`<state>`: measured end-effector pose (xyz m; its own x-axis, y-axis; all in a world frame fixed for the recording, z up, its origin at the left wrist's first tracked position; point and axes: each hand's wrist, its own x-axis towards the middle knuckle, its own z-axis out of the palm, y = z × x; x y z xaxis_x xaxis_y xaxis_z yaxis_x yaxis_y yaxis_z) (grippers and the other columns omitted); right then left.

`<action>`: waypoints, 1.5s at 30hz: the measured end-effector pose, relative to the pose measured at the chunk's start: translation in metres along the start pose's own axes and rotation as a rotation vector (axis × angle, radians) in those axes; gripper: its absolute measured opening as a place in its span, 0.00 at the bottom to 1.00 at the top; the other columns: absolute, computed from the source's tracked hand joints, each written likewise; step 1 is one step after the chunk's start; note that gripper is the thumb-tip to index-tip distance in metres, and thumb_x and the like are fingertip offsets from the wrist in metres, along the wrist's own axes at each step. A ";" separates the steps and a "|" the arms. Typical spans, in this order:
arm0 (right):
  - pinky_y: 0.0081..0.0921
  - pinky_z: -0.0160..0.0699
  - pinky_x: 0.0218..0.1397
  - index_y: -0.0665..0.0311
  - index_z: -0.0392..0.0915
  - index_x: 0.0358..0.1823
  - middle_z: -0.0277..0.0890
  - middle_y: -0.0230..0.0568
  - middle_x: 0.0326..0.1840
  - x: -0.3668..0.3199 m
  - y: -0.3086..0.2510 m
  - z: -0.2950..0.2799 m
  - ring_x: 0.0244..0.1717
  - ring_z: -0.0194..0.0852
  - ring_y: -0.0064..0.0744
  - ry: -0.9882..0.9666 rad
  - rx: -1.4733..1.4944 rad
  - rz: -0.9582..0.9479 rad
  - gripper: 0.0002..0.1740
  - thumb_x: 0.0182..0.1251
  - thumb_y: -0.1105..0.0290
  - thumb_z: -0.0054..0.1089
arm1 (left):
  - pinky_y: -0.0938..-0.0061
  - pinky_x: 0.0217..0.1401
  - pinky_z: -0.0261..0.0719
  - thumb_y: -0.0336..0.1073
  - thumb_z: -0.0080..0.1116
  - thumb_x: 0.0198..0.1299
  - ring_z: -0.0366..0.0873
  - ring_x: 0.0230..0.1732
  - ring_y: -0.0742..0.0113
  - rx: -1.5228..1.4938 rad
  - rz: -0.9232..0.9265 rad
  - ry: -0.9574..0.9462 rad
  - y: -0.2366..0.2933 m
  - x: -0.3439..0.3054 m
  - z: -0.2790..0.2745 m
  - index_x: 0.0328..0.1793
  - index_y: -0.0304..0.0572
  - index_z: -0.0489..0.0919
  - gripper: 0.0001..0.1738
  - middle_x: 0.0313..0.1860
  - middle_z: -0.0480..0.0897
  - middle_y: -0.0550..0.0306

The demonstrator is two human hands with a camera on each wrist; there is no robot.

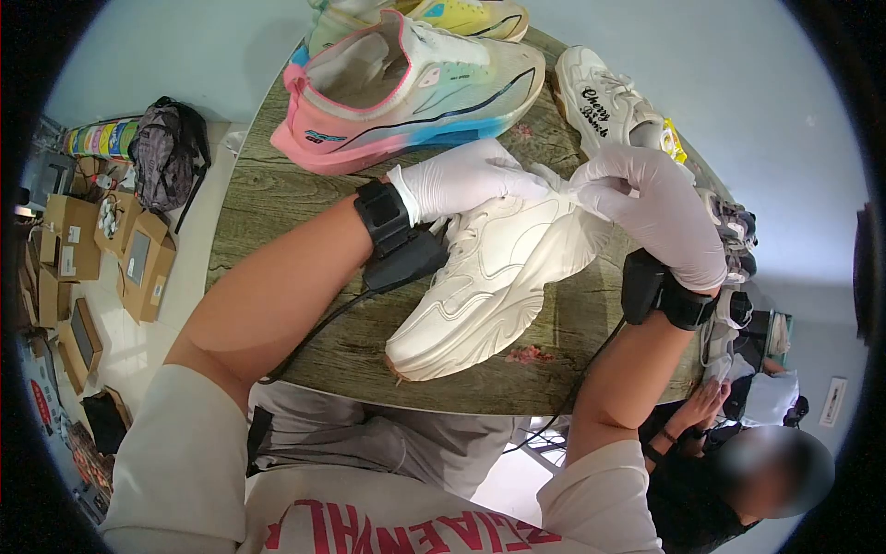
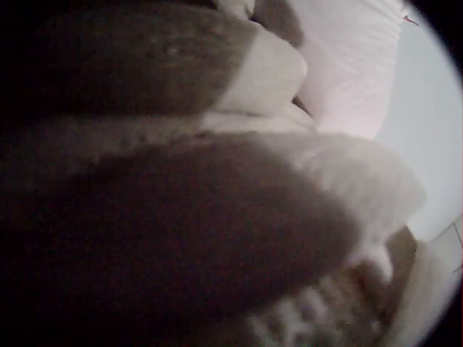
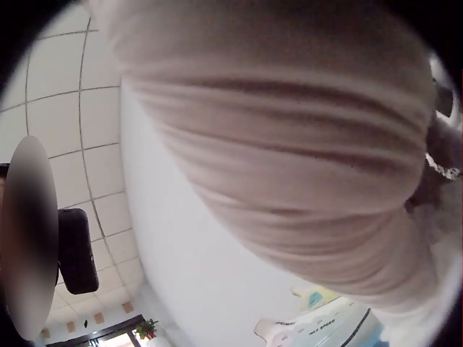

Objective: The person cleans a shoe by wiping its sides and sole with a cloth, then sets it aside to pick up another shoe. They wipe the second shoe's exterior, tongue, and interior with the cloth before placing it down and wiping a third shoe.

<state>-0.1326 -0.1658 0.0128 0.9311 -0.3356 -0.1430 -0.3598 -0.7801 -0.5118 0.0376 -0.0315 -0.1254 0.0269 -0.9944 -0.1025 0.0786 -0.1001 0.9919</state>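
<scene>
A white sneaker [image 1: 480,277] lies across the table with its toe pointing to the lower left. Thin, wrinkled, see-through film [image 1: 586,242] covers its heel end. My gloved left hand [image 1: 471,180] grips the shoe near its collar, the fingertips hidden behind film and shoe. At the heel, my gloved right hand [image 1: 655,203] pinches a gathered bit of the film between thumb and curled fingers. The left wrist view is dark and mostly filled by the glove; in the right wrist view, the glove [image 3: 289,144] hides the fingertips.
A pink-and-blue running shoe [image 1: 415,102] stands behind my left hand, a yellow one [image 1: 475,17] beyond it. A white lettered sneaker [image 1: 604,102] and more shoes [image 1: 734,231] line the table's right edge. Another person [image 1: 738,471] sits at lower right. Cardboard boxes [image 1: 69,235] are at left.
</scene>
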 end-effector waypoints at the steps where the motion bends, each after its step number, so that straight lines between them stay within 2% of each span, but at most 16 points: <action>1: 0.26 0.77 0.40 0.72 0.85 0.42 0.83 0.44 0.31 -0.001 0.000 -0.001 0.33 0.79 0.28 -0.016 0.044 0.013 0.11 0.66 0.69 0.64 | 0.79 0.40 0.73 0.45 0.63 0.69 0.74 0.36 0.82 -0.001 0.000 -0.001 0.000 0.000 0.001 0.41 0.32 0.88 0.19 0.33 0.84 0.66; 6: 0.26 0.78 0.42 0.71 0.85 0.43 0.83 0.44 0.30 0.014 0.002 0.007 0.33 0.80 0.29 0.128 -0.033 0.029 0.11 0.66 0.70 0.65 | 0.78 0.51 0.74 0.47 0.63 0.70 0.76 0.46 0.79 0.021 0.027 -0.066 0.000 0.001 0.003 0.53 0.33 0.86 0.22 0.43 0.85 0.62; 8: 0.27 0.78 0.43 0.71 0.85 0.43 0.84 0.44 0.31 0.018 0.007 0.013 0.34 0.81 0.29 0.188 -0.083 0.084 0.11 0.66 0.70 0.65 | 0.76 0.48 0.73 0.48 0.61 0.70 0.74 0.41 0.78 0.036 0.081 -0.034 -0.002 0.000 0.005 0.49 0.33 0.86 0.22 0.38 0.84 0.63; 9: 0.27 0.78 0.43 0.71 0.86 0.43 0.84 0.45 0.31 0.021 0.013 0.020 0.34 0.81 0.31 0.198 -0.028 -0.002 0.11 0.66 0.70 0.65 | 0.75 0.44 0.72 0.49 0.60 0.71 0.71 0.37 0.78 0.051 0.135 -0.001 -0.002 -0.001 0.007 0.46 0.33 0.86 0.22 0.34 0.82 0.65; 10: 0.28 0.78 0.44 0.70 0.86 0.42 0.85 0.45 0.32 0.022 0.017 0.023 0.34 0.82 0.32 0.207 0.027 -0.089 0.11 0.67 0.69 0.64 | 0.75 0.44 0.72 0.49 0.60 0.71 0.71 0.37 0.78 0.051 0.135 0.000 -0.003 -0.002 0.008 0.46 0.33 0.86 0.22 0.34 0.82 0.65; 13: 0.29 0.79 0.44 0.70 0.86 0.42 0.85 0.47 0.33 0.019 0.015 0.022 0.35 0.82 0.33 0.121 -0.004 -0.081 0.10 0.68 0.69 0.63 | 0.75 0.46 0.73 0.48 0.60 0.70 0.73 0.39 0.77 0.013 0.183 0.049 0.002 -0.005 0.009 0.48 0.33 0.86 0.21 0.35 0.83 0.63; 15: 0.29 0.79 0.44 0.69 0.85 0.42 0.85 0.47 0.34 0.016 0.010 0.018 0.35 0.82 0.33 0.087 0.017 -0.079 0.10 0.67 0.70 0.62 | 0.74 0.68 0.73 0.48 0.63 0.69 0.78 0.63 0.66 0.062 0.022 -0.052 0.010 -0.007 0.002 0.68 0.26 0.77 0.32 0.61 0.84 0.47; 23: 0.29 0.78 0.44 0.70 0.84 0.44 0.84 0.47 0.36 0.005 -0.003 0.004 0.35 0.81 0.34 -0.035 -0.008 -0.034 0.10 0.66 0.71 0.62 | 0.74 0.68 0.72 0.48 0.65 0.66 0.78 0.62 0.66 0.074 -0.047 -0.067 0.003 0.001 -0.001 0.66 0.26 0.79 0.32 0.60 0.84 0.47; 26: 0.29 0.78 0.44 0.69 0.84 0.44 0.85 0.47 0.35 0.016 0.008 0.014 0.35 0.82 0.36 0.082 0.069 -0.096 0.11 0.67 0.70 0.62 | 0.73 0.69 0.72 0.48 0.65 0.66 0.79 0.62 0.65 0.081 -0.031 -0.048 0.006 -0.003 0.001 0.65 0.26 0.79 0.32 0.60 0.84 0.47; 28: 0.29 0.79 0.45 0.69 0.85 0.44 0.85 0.47 0.35 0.024 0.015 0.023 0.35 0.83 0.37 0.261 -0.084 -0.179 0.11 0.67 0.69 0.63 | 0.73 0.69 0.72 0.48 0.65 0.66 0.79 0.62 0.65 0.088 -0.023 -0.021 0.007 -0.004 0.002 0.65 0.26 0.79 0.32 0.60 0.84 0.47; 29: 0.29 0.79 0.45 0.69 0.85 0.44 0.85 0.47 0.35 0.025 0.016 0.023 0.35 0.83 0.37 0.262 -0.083 -0.179 0.11 0.67 0.69 0.63 | 0.73 0.69 0.72 0.48 0.65 0.66 0.79 0.62 0.64 0.085 -0.022 -0.022 0.007 -0.004 0.001 0.65 0.26 0.79 0.32 0.60 0.84 0.47; 31: 0.30 0.79 0.45 0.69 0.85 0.43 0.86 0.46 0.35 0.025 0.017 0.022 0.36 0.83 0.37 0.101 0.030 -0.121 0.11 0.67 0.68 0.63 | 0.73 0.69 0.72 0.48 0.66 0.66 0.79 0.63 0.64 0.083 -0.022 -0.025 0.009 -0.005 0.002 0.65 0.26 0.79 0.32 0.59 0.85 0.46; 34: 0.29 0.78 0.45 0.69 0.85 0.43 0.85 0.46 0.34 0.020 0.015 0.025 0.35 0.83 0.36 0.128 0.006 -0.141 0.12 0.68 0.68 0.63 | 0.73 0.68 0.73 0.47 0.65 0.66 0.79 0.62 0.65 0.080 -0.036 -0.012 0.011 -0.007 0.003 0.65 0.26 0.80 0.31 0.59 0.85 0.47; 40: 0.28 0.76 0.43 0.69 0.85 0.43 0.84 0.44 0.32 0.007 0.007 0.006 0.35 0.80 0.29 -0.015 0.018 -0.067 0.11 0.69 0.68 0.63 | 0.77 0.56 0.76 0.44 0.61 0.70 0.79 0.49 0.76 0.035 0.059 -0.076 -0.002 0.000 0.001 0.54 0.30 0.85 0.21 0.46 0.87 0.58; 42: 0.27 0.76 0.43 0.69 0.85 0.43 0.84 0.42 0.32 0.008 0.005 0.006 0.35 0.78 0.28 0.025 0.039 -0.069 0.10 0.69 0.69 0.63 | 0.78 0.51 0.74 0.44 0.61 0.70 0.76 0.45 0.79 0.033 0.062 -0.073 -0.002 0.000 0.001 0.49 0.31 0.85 0.19 0.41 0.85 0.62; 45: 0.26 0.75 0.41 0.69 0.85 0.44 0.83 0.40 0.31 0.017 0.017 0.015 0.34 0.76 0.26 0.090 0.039 -0.070 0.11 0.69 0.68 0.63 | 0.78 0.50 0.74 0.45 0.62 0.69 0.76 0.45 0.79 0.064 0.026 -0.058 -0.002 0.001 0.001 0.49 0.31 0.85 0.20 0.40 0.84 0.63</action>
<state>-0.1222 -0.1772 -0.0109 0.9441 -0.3282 -0.0295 -0.2894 -0.7830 -0.5505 0.0363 -0.0320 -0.1275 -0.0302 -0.9968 -0.0736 0.0150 -0.0741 0.9971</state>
